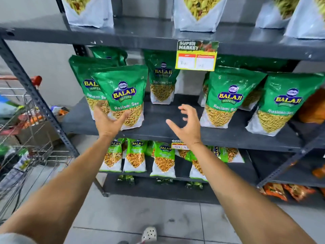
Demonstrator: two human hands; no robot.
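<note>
Left hand (109, 120) lies against the lower left corner of a green Ratlami Sev pouch (126, 95), fingers fairly straight and spread over the clear window at its base; they press on the front and do not curl round it. That pouch stands upright near the front edge of the middle shelf (158, 124), towards its left end, partly covering a second pouch (80, 74) just behind it. Right hand (188, 124) hangs in the air over the bare middle stretch of the same shelf's front edge, palm turned inward, fingers loosely bent and grasping nothing, well apart from any packet.

Farther along the shelf, one pouch (162, 80) stands at the back near the middle, and two more (226, 101) (284, 106) lean forward towards the right end. A yellow price tag (196, 55) hangs from the front edge of the shelf above. Smaller green packets (135, 155) line the shelf below. A wire trolley (35, 152) stands on the floor beside the rack's left corner.
</note>
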